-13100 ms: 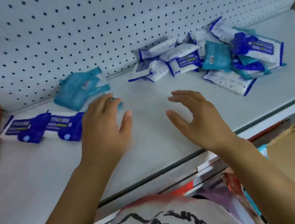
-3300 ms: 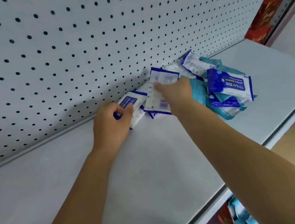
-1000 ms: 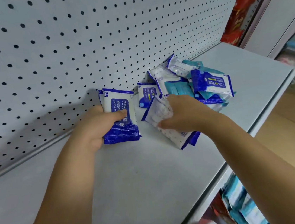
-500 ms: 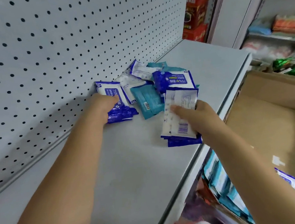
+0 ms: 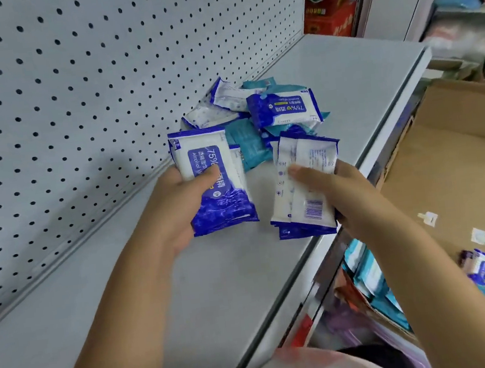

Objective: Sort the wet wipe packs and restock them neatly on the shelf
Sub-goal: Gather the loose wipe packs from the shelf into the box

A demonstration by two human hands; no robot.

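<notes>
On grey metal shelf [image 5: 187, 296]: your left hand [image 5: 174, 209] grips blue-and-white plastic wipe packs [image 5: 222, 207], your right hand [image 5: 344, 190] pinches a face-down stack [image 5: 304, 207]; blue-and-teal heap [image 5: 257, 112] behind is unsorted.

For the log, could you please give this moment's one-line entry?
left hand: grips blue-front packs | right hand: grips barcode-side packs | pile: jumbled

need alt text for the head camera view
A person's left hand grips blue-and-white wet wipe packs label up; the right hand holds matching packs barcode up, over a grey metal shelf. A loose pile of blue and teal packs lies by the white pegboard.
</notes>
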